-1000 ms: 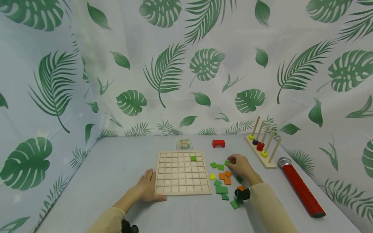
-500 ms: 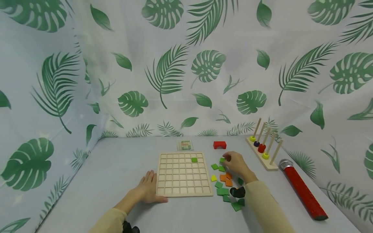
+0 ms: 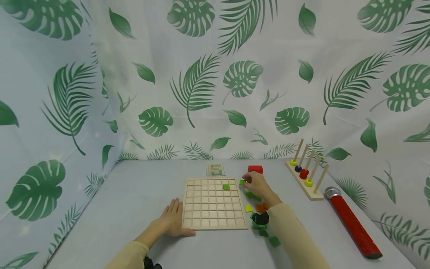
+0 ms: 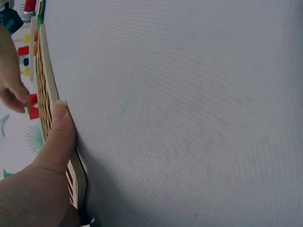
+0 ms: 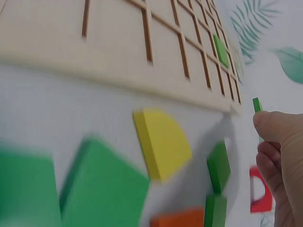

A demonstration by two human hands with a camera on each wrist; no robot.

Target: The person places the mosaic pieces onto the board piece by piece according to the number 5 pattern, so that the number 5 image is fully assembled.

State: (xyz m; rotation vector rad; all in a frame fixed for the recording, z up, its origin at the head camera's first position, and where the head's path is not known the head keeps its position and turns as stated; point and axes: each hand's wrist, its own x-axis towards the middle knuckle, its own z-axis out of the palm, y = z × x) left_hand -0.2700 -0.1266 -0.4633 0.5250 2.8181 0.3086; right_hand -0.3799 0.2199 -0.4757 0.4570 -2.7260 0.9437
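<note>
A square wooden grid board lies on the table, with one light green tile in a cell of its second row from the back. My left hand rests at the board's front left corner, fingers straight along the left side and thumb against the front edge. Thumb and fingers of my right hand pinch another light green tile, just off the board's far right corner. Below that hand lie a yellow rounded piece, orange pieces and several green pieces.
Behind the board lies a pattern card. A red arch block sits behind my right hand. Farther right stand a peg rack with coloured beads and a red microphone. A leaf-print curtain closes off the back.
My right hand has picked up the light green tile and carried it left from the loose pieces toward the board. The left hand stays at the board's corner. The head view has shifted slightly.
</note>
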